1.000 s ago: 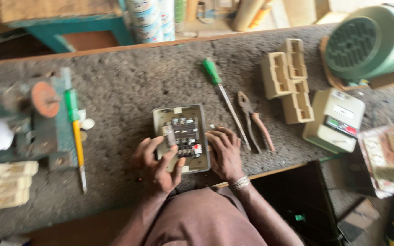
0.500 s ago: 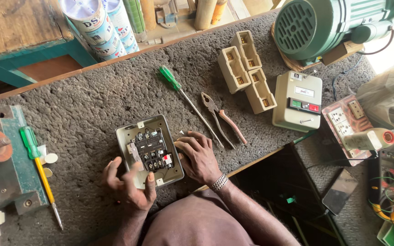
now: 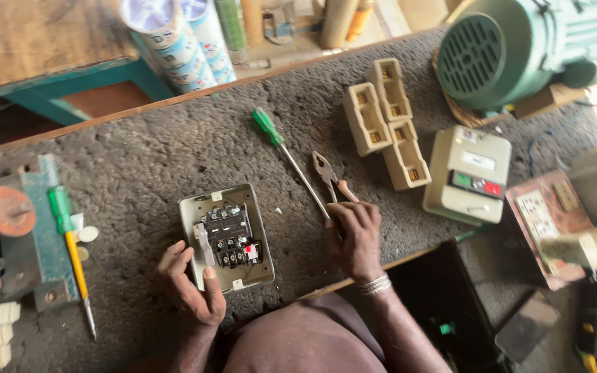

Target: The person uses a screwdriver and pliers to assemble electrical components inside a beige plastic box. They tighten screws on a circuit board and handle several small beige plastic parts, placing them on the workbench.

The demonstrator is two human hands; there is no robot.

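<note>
Left hand (image 3: 191, 287) grips switch box (image 3: 226, 237); right hand (image 3: 355, 235) on pliers (image 3: 331, 176).

A green electric motor (image 3: 519, 52) sits at the far right of the rough grey counter (image 3: 139, 159). Just before it lie three beige fuse carriers (image 3: 385, 121) close together, and beside them a cream starter cover (image 3: 469, 173) with green and red buttons. At the left edge, a green-and-yellow screwdriver (image 3: 70, 252) lies by a green vise (image 3: 15, 228). Printed white tubes (image 3: 174, 41) stand beyond the counter's far edge.
</note>
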